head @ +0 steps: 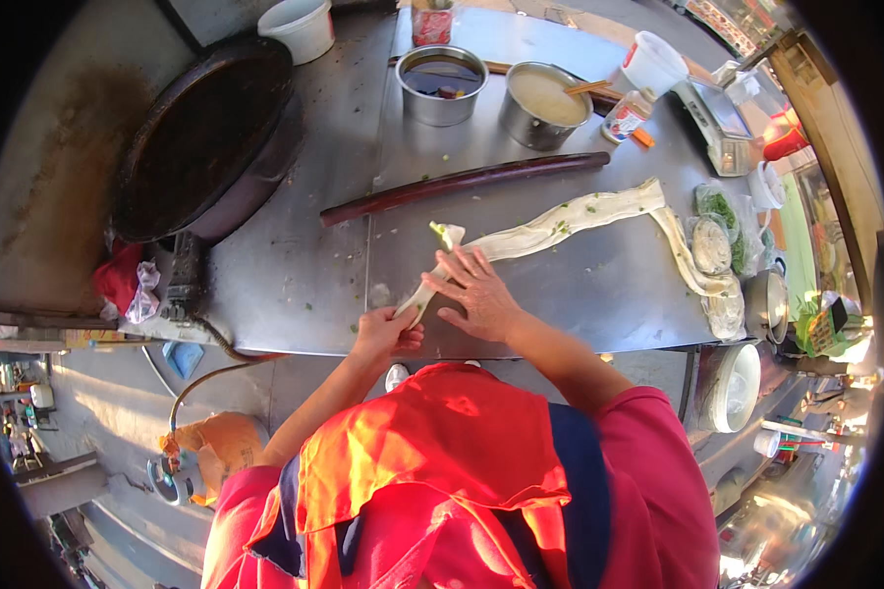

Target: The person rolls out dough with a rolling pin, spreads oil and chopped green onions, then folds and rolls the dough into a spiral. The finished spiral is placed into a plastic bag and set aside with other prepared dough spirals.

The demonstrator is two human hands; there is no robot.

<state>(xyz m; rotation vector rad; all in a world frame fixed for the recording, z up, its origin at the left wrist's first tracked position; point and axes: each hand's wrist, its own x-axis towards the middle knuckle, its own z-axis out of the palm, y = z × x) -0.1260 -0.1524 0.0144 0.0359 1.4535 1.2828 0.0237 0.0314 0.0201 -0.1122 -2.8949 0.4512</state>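
Note:
A long strip of dough (582, 215) flecked with chopped green onion runs across the metal worktop (302, 272) and bends down at its right end. Near the front edge, my left hand (387, 331) pinches the strip's narrow near end between thumb and fingers. My right hand (482, 298) lies flat with fingers spread, its fingertips on or just over the dough; the exact contact is hidden. Just beyond those fingers, a small dough flap (449, 234) sticks up with a green piece on it. Coiled dough rounds (711, 247) sit at the strip's far right end.
A dark wooden rolling rod (464, 184) lies behind the dough. Farther back stand a metal pot of dark liquid (442, 88), a pot of pale paste (546, 103), a bottle (628, 115) and a scale (718, 125). A large black griddle pan (206, 140) fills the left.

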